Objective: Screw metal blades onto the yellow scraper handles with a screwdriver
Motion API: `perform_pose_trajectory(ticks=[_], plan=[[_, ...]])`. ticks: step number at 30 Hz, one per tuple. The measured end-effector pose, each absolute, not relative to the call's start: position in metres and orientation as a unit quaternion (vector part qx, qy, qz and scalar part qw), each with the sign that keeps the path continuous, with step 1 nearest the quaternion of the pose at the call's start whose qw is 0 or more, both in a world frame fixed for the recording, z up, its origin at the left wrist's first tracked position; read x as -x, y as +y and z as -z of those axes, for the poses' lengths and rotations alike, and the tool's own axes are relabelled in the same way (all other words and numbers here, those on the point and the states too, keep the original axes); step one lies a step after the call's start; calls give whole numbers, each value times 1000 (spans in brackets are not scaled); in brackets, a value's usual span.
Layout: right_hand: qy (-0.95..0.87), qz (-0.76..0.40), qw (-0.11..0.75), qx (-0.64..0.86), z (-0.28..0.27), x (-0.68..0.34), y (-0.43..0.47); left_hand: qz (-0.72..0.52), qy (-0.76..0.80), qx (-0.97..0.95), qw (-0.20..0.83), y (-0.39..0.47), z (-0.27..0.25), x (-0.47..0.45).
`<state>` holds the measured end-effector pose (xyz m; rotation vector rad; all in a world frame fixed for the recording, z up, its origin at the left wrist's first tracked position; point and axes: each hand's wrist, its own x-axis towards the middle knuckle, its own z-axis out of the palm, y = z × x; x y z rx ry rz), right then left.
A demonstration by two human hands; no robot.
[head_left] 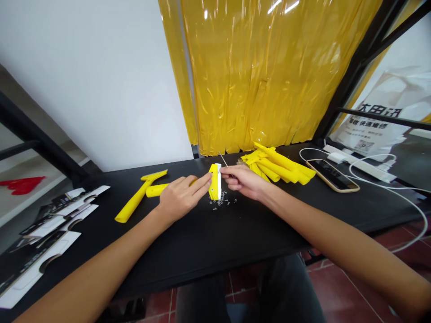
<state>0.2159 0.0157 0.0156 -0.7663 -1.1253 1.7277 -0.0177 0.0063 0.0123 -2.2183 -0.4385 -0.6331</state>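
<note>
My left hand (182,194) lies over the handle of a yellow scraper (214,183), its fingers stretched along the scraper's head and holding it to the black tabletop. A white strip (219,181) runs along the right side of that head. My right hand (243,179) is closed in a pinch at the strip's upper end; what is between its fingertips is too small to make out. A thin light rod (222,159) shows just behind those fingers. Small screws and nuts (220,199) lie scattered just beneath the head. Left of my left hand lies another yellow scraper (136,199).
Several yellow scraper parts (276,166) are heaped at the back right. Beyond them lie a phone (333,175), white cables and a power strip (363,163). Cut card pieces (50,233) cover the left end. A yellow plastic curtain (262,80) hangs behind the black table (202,251).
</note>
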Motion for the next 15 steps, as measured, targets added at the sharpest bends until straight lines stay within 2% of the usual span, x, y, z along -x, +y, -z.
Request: perform_pose_trajectory(ticks=[6, 15], plan=[[-478, -688, 452, 306, -15, -219, 18, 282, -166, 868, 373, 4, -13, 17], [-492, -667, 452, 330, -16, -218, 15, 252, -191, 892, 323, 4, -13, 21]])
